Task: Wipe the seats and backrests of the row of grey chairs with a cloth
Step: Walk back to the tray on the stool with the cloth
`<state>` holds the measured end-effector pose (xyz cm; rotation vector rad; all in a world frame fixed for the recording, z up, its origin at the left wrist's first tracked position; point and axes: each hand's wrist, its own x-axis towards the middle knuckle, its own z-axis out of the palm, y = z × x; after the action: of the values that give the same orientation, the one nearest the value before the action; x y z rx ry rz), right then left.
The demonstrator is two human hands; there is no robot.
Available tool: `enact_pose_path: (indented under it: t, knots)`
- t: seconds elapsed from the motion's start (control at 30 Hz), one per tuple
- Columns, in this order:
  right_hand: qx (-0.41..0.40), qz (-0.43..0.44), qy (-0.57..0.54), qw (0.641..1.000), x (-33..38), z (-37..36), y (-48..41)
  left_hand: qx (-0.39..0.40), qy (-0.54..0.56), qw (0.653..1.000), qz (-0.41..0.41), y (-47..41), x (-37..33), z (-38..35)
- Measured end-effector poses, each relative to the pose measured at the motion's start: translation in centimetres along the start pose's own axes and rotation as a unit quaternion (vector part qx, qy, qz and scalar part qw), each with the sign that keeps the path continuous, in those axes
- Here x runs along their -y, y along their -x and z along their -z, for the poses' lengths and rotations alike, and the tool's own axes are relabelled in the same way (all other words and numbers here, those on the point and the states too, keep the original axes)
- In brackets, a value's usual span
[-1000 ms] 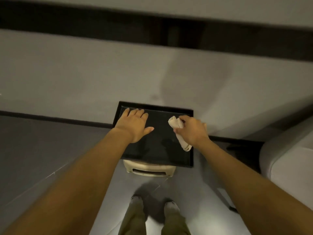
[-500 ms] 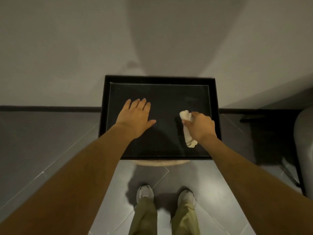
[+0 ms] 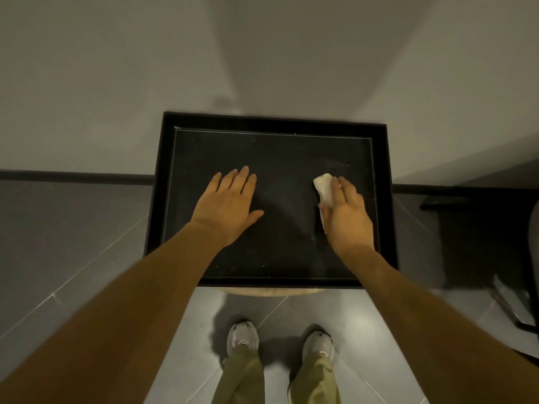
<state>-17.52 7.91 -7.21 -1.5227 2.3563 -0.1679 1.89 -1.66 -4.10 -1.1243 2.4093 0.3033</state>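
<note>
Hands rest on a black tabletop [image 3: 274,123] with a raised rim, seen from above; left hand [image 3: 227,205] lies flat left of the tabletop's middle, fingers straight and close together, thumb splayed, holding nothing; nearer the right edge, a small white cloth [image 3: 323,185] is rolled into a wad and pressed to the surface under the right hand [image 3: 348,217], whose fingers lie together and nearly straight over it, thumb hidden; cloth looks soft, light and limp, likely to bunch or skid on the smooth top, so best gathered across its middle in a full palm; at the far right, part of a grey chair [image 3: 535,258] stands apart, no hand on it.
</note>
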Motion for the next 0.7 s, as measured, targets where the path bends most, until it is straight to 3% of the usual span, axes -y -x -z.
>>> enact_pose_path:
  t: [0.1, 0.27, 0.7]
  knots:
    - [0.045, 0.054, 0.069, 0.995, -0.4, -1.7, 1.3, 0.0, -0.001, 1.0, -0.004, -0.2, -0.2, -0.4]
    - [0.079, 0.046, 0.129, 0.987, -0.9, -3.4, 0.8, 0.011, 0.002, 1.0, -0.003, -0.4, -0.4, -1.0]
    - [0.107, 0.047, 0.054, 0.992, -1.0, -3.2, -1.0, 0.005, 0.005, 1.0, 0.005, -0.5, 0.5, -1.1]
